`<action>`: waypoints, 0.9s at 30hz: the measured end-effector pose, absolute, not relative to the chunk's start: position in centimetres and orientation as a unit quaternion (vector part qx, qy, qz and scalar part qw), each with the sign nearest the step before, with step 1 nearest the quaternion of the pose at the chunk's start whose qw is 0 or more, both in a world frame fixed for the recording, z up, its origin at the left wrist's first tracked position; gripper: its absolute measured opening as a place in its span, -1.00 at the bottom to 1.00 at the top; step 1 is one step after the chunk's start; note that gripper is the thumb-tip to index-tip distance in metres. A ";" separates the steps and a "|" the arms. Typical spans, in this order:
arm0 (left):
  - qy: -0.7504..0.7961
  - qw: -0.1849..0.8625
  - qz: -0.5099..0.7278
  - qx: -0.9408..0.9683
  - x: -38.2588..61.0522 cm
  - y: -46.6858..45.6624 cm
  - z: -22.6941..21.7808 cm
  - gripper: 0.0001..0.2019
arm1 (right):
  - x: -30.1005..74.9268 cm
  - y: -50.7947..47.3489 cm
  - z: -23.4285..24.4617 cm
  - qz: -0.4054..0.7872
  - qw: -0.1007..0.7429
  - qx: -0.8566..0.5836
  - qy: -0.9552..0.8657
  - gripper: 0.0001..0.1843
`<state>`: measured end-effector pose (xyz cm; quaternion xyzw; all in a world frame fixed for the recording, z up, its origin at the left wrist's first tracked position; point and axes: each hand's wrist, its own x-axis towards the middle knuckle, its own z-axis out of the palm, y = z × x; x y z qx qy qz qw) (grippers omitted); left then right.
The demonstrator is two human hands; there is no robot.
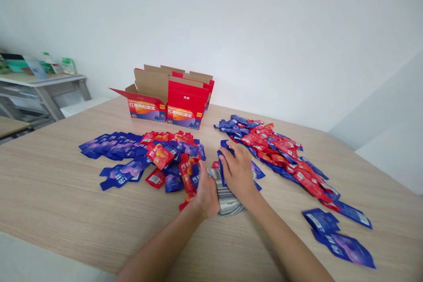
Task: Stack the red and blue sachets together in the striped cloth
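Both my hands meet at the middle of a wooden table (59, 194). My left hand (207, 191) is closed around the edge of a stack of sachets (228, 200), seen edge-on as grey stripes. My right hand (237, 168) lies on top of that stack with fingers curled over a blue sachet (224, 144). A loose spread of red and blue sachets (158, 156) lies just left of my hands. A second pile of red and blue sachets (280, 150) stretches away to the right.
Two open red cartons (180, 101) stand at the back of the table. Two blue sachets (333, 235) lie apart at the front right. A grey shelf unit with green items (42, 79) stands far left against the white wall.
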<state>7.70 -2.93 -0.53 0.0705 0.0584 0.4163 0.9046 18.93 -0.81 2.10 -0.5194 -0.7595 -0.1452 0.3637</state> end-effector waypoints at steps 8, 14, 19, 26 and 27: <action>0.052 0.905 0.417 0.065 7.1 -2.5 0.0 -0.12 | 19.1 -0.6 2.7 -0.183 0.216 -0.606 -0.744 -0.50; 0.065 0.891 0.447 0.045 5.6 -1.0 -0.1 -0.03 | 19.3 -0.5 2.4 -0.219 0.182 -0.551 -0.784 -0.58; 0.102 0.871 0.480 0.020 4.7 -0.6 1.0 -0.04 | 18.1 -1.3 1.4 -0.244 0.211 -0.511 -0.797 -0.60; 0.122 0.891 0.432 0.072 7.6 -2.4 -0.3 -0.23 | 18.4 -0.6 -0.1 -0.219 0.305 -0.519 -0.768 -0.55; 0.127 0.894 0.420 0.087 8.2 -2.7 -0.8 -0.28 | 18.8 -0.2 -0.3 -0.202 0.318 -0.527 -0.762 -0.56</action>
